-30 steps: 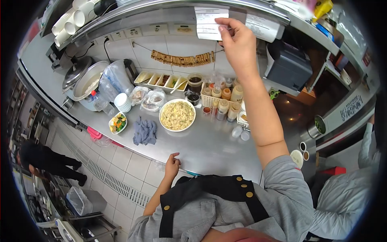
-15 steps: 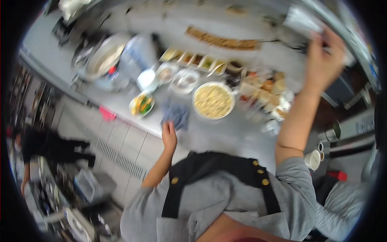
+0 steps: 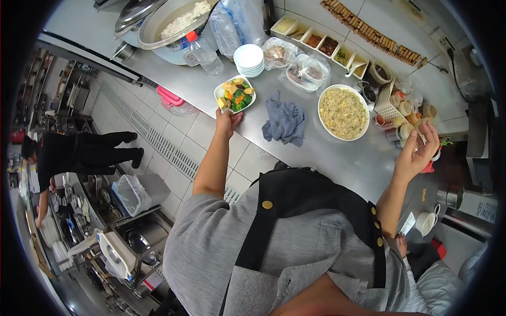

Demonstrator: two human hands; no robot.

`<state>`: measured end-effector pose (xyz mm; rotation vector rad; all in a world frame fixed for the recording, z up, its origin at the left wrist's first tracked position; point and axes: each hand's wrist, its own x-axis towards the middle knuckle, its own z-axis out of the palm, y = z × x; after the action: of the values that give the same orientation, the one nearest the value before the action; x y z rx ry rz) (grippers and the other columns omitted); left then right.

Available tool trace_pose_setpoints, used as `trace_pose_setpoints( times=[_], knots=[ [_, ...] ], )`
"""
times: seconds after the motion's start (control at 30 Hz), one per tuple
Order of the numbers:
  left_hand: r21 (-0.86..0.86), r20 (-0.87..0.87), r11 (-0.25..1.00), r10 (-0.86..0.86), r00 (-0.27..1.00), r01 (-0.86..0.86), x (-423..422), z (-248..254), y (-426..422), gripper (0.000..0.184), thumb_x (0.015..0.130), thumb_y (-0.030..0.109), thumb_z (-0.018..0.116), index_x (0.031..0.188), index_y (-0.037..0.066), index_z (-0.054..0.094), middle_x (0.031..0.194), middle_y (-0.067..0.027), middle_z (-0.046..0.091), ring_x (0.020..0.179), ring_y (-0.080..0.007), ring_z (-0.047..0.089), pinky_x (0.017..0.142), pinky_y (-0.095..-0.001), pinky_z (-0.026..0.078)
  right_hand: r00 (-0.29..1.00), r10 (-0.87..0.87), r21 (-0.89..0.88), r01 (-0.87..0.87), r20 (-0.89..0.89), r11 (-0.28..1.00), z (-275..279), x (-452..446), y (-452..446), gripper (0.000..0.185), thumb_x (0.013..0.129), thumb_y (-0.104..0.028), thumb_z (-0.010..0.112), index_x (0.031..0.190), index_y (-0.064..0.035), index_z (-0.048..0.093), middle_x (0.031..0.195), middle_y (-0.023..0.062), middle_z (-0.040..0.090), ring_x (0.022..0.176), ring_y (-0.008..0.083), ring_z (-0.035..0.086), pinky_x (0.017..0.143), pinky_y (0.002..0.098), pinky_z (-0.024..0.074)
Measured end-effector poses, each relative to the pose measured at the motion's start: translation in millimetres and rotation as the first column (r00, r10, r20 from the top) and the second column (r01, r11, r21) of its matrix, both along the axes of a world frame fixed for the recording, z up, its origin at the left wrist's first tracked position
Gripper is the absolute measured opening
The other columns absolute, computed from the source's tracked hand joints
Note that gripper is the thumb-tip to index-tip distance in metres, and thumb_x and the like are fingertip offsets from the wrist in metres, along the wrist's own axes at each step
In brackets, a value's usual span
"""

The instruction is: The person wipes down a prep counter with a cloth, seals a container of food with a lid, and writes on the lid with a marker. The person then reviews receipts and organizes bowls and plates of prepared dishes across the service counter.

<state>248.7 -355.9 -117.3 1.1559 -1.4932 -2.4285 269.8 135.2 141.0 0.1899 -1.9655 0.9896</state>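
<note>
My left hand (image 3: 228, 122) grips the near rim of a small white bowl (image 3: 250, 98), at the counter's front edge. Broccoli, carrot and golden cubes (image 3: 232, 87) fill it. My right hand (image 3: 418, 154) is raised at the right, fingers loosely curled and apart, with nothing visible in it. Close by are several sauce bottles and jars (image 3: 405, 108). Between my hands lie a crumpled blue-grey cloth (image 3: 284, 120) and a large white bowl (image 3: 344, 138) of fried rice (image 3: 343, 112).
Behind stand stacked white dishes (image 3: 249, 59), a plastic bottle (image 3: 206, 58), a pot of white rice (image 3: 153, 38), plastic-wrapped bowls (image 3: 308, 71) and a condiment row (image 3: 320, 43). One person in black (image 3: 79, 152) works at the left; another person's hand (image 3: 401, 245) holds paper at lower right.
My right hand has come down from the wrapped white item at the upper right, leaving it. My left hand has moved from beside the cloth to the bowl of vegetables. The view has shifted.
</note>
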Motion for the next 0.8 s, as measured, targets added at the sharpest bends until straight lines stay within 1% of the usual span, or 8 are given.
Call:
trace_pose_setpoints(
  times=[0.2, 0.3, 0.33, 0.43, 0.57, 0.67, 0.77, 0.8],
  knots=[
    [-0.082, -0.041, 0.997, -0.006, 0.999, 0.002, 20.9, 6.9, 2.2, 0.058, 0.088, 0.001, 0.041, 0.143, 0.009, 0.023, 0.104, -0.0202, 0.060, 0.079, -0.0284, 0.070, 0.067, -0.0342, 0.060, 0.988, -0.053, -0.009, 0.055, 0.143, 0.998, -14.5, 7.0, 19.3, 0.023, 0.092, -0.001, 0.060, 0.114, 0.0007, 0.061, 0.126, 0.0133, 0.052, 0.103, 0.0176, 0.058, 0.081, 0.0273, 0.0526],
    [-0.253, 0.002, 0.931, -0.272, 0.962, 0.263, 42.1, 43.7, 19.5, 0.059, 0.084, -0.001, 0.043, 0.141, 0.009, 0.031, 0.096, -0.0161, 0.064, 0.078, -0.0250, 0.070, 0.069, -0.0331, 0.060, 0.984, -0.075, -0.055, 0.085, 0.163, 0.995, -30.4, 17.8, 36.4, 0.021, 0.093, -0.003, 0.059, 0.114, -0.0012, 0.062, 0.117, 0.0094, 0.058, 0.094, 0.0139, 0.060, 0.075, 0.0252, 0.0516],
    [-0.245, 0.011, 0.926, -0.295, 0.955, 0.289, 45.5, 59.4, 34.8, 0.059, 0.084, -0.001, 0.043, 0.141, 0.009, 0.031, 0.096, -0.0161, 0.064, 0.078, -0.0250, 0.070, 0.069, -0.0331, 0.060, 0.966, -0.049, -0.127, 0.084, 0.255, 0.988, -44.2, 21.6, 42.9, 0.020, 0.093, -0.004, 0.060, 0.113, -0.0026, 0.063, 0.110, 0.0074, 0.061, 0.090, 0.0126, 0.060, 0.071, 0.0239, 0.0506],
    [-0.201, 0.055, 0.779, -0.597, 0.800, 0.595, 50.3, 85.7, 95.5, 0.059, 0.083, 0.001, 0.044, 0.141, 0.011, 0.034, 0.100, -0.0150, 0.067, 0.075, -0.0249, 0.071, 0.070, -0.0325, 0.060, 0.839, 0.060, -0.256, 0.097, 0.541, 0.962, -98.2, 36.0, 65.5, 0.017, 0.094, -0.012, 0.062, 0.110, -0.0059, 0.066, 0.093, 0.0019, 0.066, 0.080, 0.0089, 0.060, 0.064, 0.0209, 0.0468],
    [-0.063, -0.008, 0.531, -0.847, 0.532, 0.845, 47.0, 70.5, 201.6, 0.062, 0.082, 0.000, 0.047, 0.142, 0.013, 0.036, 0.115, -0.0154, 0.062, 0.088, -0.0259, 0.069, 0.073, -0.0336, 0.061, 0.615, 0.284, -0.444, 0.120, 0.735, 0.888, -148.8, 57.4, 89.2, 0.021, 0.095, -0.023, 0.061, 0.105, -0.0051, 0.068, 0.089, 0.0020, 0.067, 0.073, 0.0087, 0.058, 0.062, 0.0232, 0.0462],
    [0.019, -0.058, 0.327, -0.943, 0.328, 0.945, 47.8, 54.2, 293.5, 0.064, 0.082, -0.001, 0.047, 0.144, 0.014, 0.037, 0.115, -0.0131, 0.062, 0.090, -0.0249, 0.069, 0.075, -0.0334, 0.061, 0.590, 0.213, -0.368, 0.156, 0.779, 0.917, -177.1, 78.1, 122.0, 0.024, 0.095, -0.024, 0.061, 0.105, -0.0028, 0.067, 0.090, 0.0038, 0.068, 0.074, 0.0102, 0.060, 0.065, 0.0253, 0.0475],
    [-0.009, -0.096, 0.228, -0.969, 0.226, 0.974, 51.3, 19.5, 373.6, 0.062, 0.083, -0.001, 0.047, 0.143, 0.013, 0.038, 0.111, -0.0115, 0.063, 0.088, -0.0219, 0.069, 0.072, -0.0302, 0.060, 0.588, 0.135, -0.282, 0.166, 0.798, 0.945, -214.6, 95.3, 167.0, 0.026, 0.094, -0.024, 0.061, 0.106, -0.0010, 0.067, 0.089, 0.0060, 0.069, 0.076, 0.0130, 0.061, 0.070, 0.0279, 0.0488],
    [-0.033, -0.083, 0.097, -0.992, 0.094, 0.995, 47.6, 6.5, 393.9, 0.061, 0.084, 0.000, 0.047, 0.143, 0.012, 0.039, 0.110, -0.0106, 0.063, 0.087, -0.0200, 0.068, 0.071, -0.0289, 0.059, 0.586, 0.134, -0.289, 0.179, 0.799, 0.941, -219.9, 100.6, 176.8, 0.026, 0.094, -0.024, 0.061, 0.106, -0.0010, 0.067, 0.089, 0.0060, 0.069, 0.076, 0.0130, 0.061, 0.070, 0.0279, 0.0488]
  ],
)
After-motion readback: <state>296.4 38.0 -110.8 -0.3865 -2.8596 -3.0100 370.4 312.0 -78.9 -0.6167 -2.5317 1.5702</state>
